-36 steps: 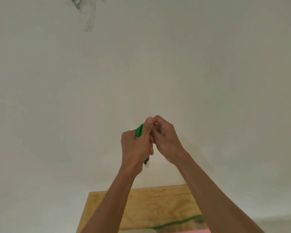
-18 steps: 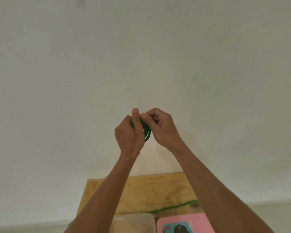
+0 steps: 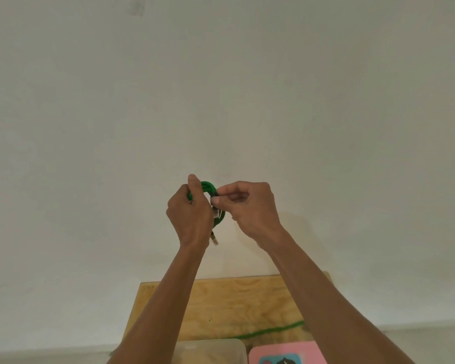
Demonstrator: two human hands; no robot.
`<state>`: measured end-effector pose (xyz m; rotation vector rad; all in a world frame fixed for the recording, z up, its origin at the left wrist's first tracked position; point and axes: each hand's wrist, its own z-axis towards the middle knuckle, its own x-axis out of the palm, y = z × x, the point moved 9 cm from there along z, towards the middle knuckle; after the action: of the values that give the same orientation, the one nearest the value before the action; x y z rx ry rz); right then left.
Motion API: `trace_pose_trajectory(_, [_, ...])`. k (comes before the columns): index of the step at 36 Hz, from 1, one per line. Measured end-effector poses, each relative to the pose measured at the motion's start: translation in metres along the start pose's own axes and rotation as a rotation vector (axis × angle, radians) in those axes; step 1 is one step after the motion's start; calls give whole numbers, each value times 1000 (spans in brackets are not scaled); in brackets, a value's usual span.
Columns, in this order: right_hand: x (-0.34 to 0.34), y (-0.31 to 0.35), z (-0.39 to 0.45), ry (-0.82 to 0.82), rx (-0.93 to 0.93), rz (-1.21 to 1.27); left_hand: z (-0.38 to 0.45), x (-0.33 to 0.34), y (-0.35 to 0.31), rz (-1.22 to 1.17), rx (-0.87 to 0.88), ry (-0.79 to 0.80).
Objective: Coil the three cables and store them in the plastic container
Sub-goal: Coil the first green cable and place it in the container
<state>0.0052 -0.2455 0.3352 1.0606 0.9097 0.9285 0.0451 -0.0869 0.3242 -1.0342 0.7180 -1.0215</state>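
1. midway, judging by the scene: green cable [image 3: 208, 189] raised well above the desk [image 3: 242, 306], wound into a small tight coil between both hands, not yet stored.
2. left hand [image 3: 189, 219] closed around the coil's left side, thumb up along the loops; a metal-tipped plug [image 3: 215, 240] dangling just below the fist.
3. right hand [image 3: 250, 208] pinching the coil's right edge between thumb and forefinger, other fingers curled in.
4. still to do, apparently: securing the loose end, lowering the coil into the plastic container [image 3: 210, 350], then the remaining cables; only one other green strand [image 3: 273, 329] visible, lying straight across the desk.
5. container contents unreadable from here, so count of stored cables unknown.
6. cable braided-looking, matte and supple; container translucent, rounded at the corners; desk bare plywood with visible grain; pink flat item [image 3: 286, 353] beside the container, smooth.
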Motion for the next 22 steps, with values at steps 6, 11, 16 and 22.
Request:
trace_pose_trajectory(6, [1,-14,3,72,3,-102,2,4,-4,-146,-39,111])
trace_pose_trajectory(11, [13,-7,-1,198,-87,-66,-2,11,-7,-170,-43,170])
trace_pose_trajectory(16, [3,-4,-3,-60,-204,-270,-6,15,-11,-65,36,200])
trace_pose_trajectory(22, [-6,-6,-8,-164,-188,-310,-15,26,-16,-72,71,370])
